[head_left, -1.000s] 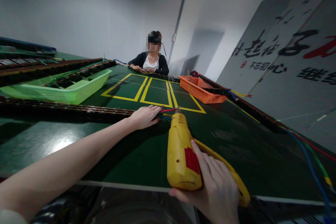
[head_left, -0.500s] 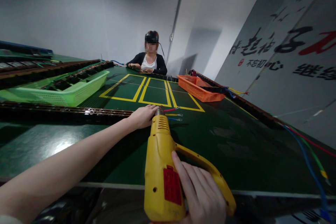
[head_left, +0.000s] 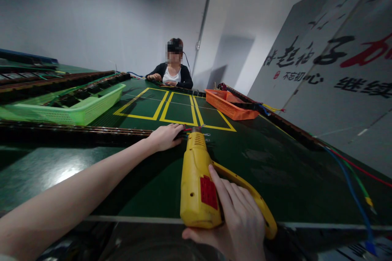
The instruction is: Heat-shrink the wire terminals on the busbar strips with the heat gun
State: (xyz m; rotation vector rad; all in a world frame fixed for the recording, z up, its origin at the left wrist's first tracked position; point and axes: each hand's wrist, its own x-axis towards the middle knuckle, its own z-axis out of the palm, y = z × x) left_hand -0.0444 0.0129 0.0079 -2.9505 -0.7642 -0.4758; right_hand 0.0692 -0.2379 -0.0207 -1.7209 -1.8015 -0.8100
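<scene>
My right hand is wrapped round the handle of a yellow heat gun with a red label on its side. The gun points away from me, and its metal nozzle is over the coloured wires, partly hiding them. A red wire and metal ring lugs stick out beyond the nozzle. My left hand is closed on the wires at the end of a long dark bar lying on the green table. Its fingers partly hide where the wires leave the bar.
A green basket holding dark bars stands on the left, an orange basket at the right. Another long bar trails wires along the right edge. Yellow tape marks the table. A person sits opposite.
The heat gun has moved right in my right hand, its nozzle shifting from beside my left fingers to over the wires near their lugs. My left hand keeps its hold.
</scene>
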